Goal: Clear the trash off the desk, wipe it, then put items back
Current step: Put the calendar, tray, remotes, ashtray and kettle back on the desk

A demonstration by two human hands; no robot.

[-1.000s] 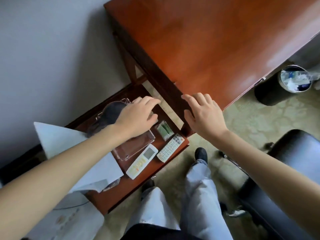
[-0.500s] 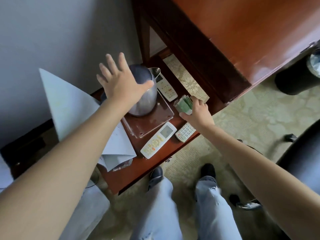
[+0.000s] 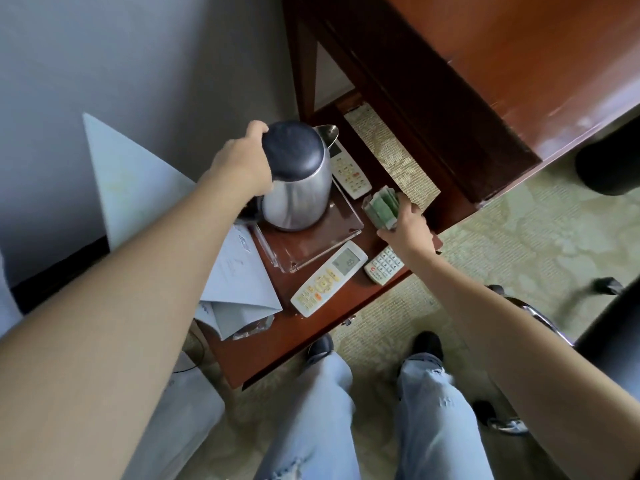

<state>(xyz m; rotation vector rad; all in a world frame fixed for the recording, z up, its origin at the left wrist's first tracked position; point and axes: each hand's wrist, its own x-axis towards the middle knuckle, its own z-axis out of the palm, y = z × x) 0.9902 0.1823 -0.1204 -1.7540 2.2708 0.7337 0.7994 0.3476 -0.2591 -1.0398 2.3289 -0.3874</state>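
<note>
The desk (image 3: 502,57) stands up to my right, its polished top higher than the low side table (image 3: 294,344) where the things to go back are gathered. My left hand (image 3: 242,164) is curled round the back of the steel kettle (image 3: 298,192), at its handle side just under the black lid (image 3: 294,150). The kettle sits over the clear tray (image 3: 311,247), and I cannot tell whether its base is clear of it. My right hand (image 3: 405,230) pinches a bundle of green packets (image 3: 381,206), fingers closed on them, just beside the tray's corner.

I judge this the putting-back stage — and carrying with both hands at once is the risk. If the kettle holds water, a one-handed swing toward the desk could slop it from the spout (image 3: 327,131) onto the white remote (image 3: 349,171) lying right beside it. The tray looks light and slick; a dragged base could shove it into the larger remote (image 3: 329,278) near the table's edge. The packets are loose — a weak pinch would scatter them on the carpet (image 3: 519,254).
</note>
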